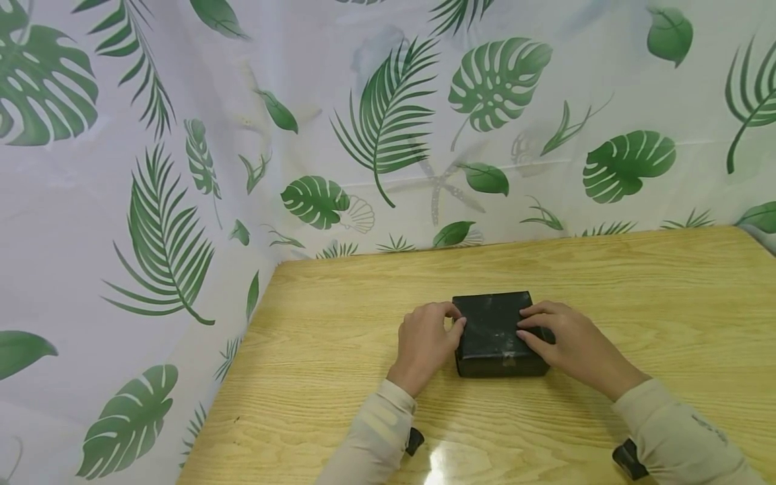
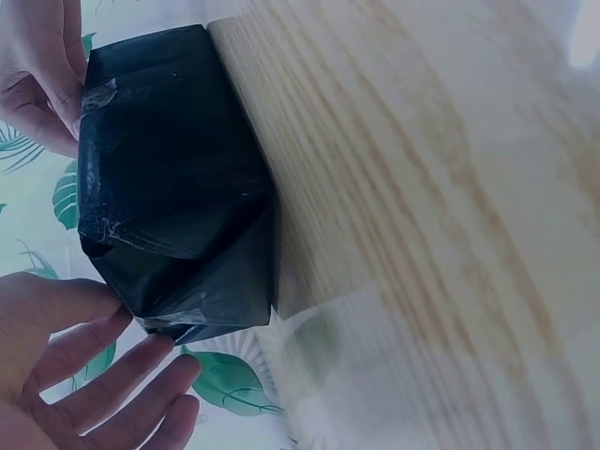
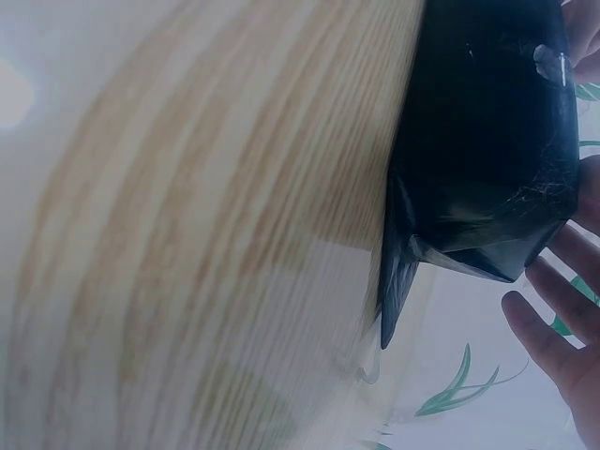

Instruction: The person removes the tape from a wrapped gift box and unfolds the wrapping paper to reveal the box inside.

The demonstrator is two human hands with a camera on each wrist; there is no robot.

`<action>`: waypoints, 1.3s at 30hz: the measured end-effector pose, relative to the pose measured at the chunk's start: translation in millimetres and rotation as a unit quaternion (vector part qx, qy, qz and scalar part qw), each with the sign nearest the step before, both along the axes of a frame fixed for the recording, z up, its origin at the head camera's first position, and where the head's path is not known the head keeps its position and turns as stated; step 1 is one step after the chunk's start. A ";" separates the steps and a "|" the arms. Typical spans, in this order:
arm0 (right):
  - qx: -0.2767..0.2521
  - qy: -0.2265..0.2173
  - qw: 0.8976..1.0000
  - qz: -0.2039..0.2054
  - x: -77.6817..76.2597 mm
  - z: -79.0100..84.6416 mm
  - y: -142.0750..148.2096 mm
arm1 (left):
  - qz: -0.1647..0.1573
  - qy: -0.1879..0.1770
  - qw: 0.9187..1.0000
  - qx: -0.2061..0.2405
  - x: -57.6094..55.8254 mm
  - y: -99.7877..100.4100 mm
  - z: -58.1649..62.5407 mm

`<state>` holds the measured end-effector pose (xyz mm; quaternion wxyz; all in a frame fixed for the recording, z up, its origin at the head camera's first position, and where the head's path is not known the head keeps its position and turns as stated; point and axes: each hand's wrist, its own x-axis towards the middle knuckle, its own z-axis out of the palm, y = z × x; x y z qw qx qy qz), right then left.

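A box wrapped in black sheet material (image 1: 491, 330) lies flat on the wooden table, with a patch of clear tape on its near side. At its left end, my left hand (image 1: 426, 340) pinches the edge between curved thumb and index finger. The left wrist view shows this hand's other fingers (image 2: 141, 398) spread beside the folded end. My right hand (image 1: 572, 340) touches the top near the right edge with thumb and fingertips, fingers mostly straight. From the right end, a loose flap of wrapping (image 3: 398, 286) sticks out low by the tabletop.
The wooden table (image 1: 315, 323) extends around the box on all sides. Behind it and to the left hangs a white leaf-patterned sheet (image 1: 242, 168). Dark straps (image 1: 629, 459) show at both wrists, below the light sleeves (image 1: 685, 431).
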<state>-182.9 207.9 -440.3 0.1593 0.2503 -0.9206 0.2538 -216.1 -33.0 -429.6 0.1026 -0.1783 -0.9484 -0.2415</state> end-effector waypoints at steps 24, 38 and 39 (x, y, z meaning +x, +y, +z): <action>-0.004 0.010 1.000 0.000 -0.7 -1.9 -0.4 | -0.011 0.005 1.000 -0.025 -1.0 2.8 -0.7; -0.002 -0.002 1.000 -0.002 1.0 -1.6 0.7 | -0.003 0.001 1.000 -0.002 -0.2 0.1 -5.6; -0.002 -0.003 1.000 -0.002 1.0 -1.5 0.6 | -0.003 -0.002 1.000 0.002 -0.2 -0.5 -5.6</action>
